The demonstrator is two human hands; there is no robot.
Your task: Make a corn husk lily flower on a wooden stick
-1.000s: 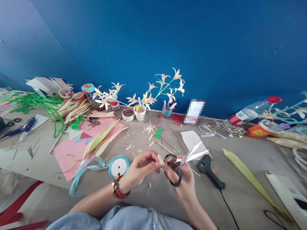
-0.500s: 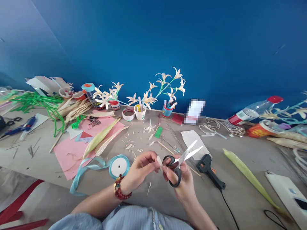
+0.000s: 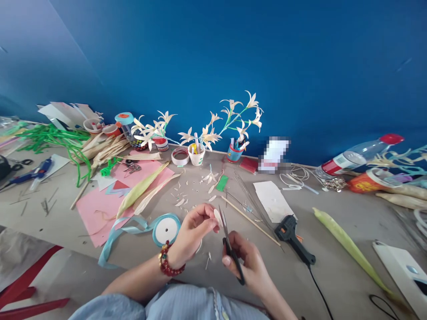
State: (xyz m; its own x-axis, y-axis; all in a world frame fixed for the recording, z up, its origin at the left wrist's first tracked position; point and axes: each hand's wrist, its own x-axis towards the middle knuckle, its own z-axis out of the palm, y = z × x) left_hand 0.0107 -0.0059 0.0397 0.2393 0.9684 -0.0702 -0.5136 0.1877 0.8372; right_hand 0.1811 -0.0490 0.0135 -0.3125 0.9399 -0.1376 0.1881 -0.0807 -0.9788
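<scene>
Between the fingertips of my left hand [image 3: 196, 229] is a small, pale petal-shaped piece [image 3: 218, 217]. My right hand [image 3: 245, 258] grips black-handled scissors [image 3: 226, 231]; their blades point up and away, right beside the pale piece. Whether the blades touch it I cannot tell. Left of my left wrist lies a roll of light blue ribbon [image 3: 166, 230], its loose end trailing over the table edge. Beyond my hands are scattered pale petal scraps [image 3: 180, 202] and a small pale flower [image 3: 210, 176]. A thin wooden stick [image 3: 251, 221] lies above my right hand.
A black glue gun [image 3: 293, 240] with a cord lies to the right, near a green husk [image 3: 347, 249] and white card [image 3: 273, 202]. Pink paper [image 3: 96, 218] with husks lies left. Cups, including a white cup [image 3: 196, 156], and flower sprays [image 3: 233, 118] line the blue wall.
The scissors have swung from lying across my right palm, pointing right, to a working grip with the blades upward beside the pale piece. My right hand has moved off my left fingers.
</scene>
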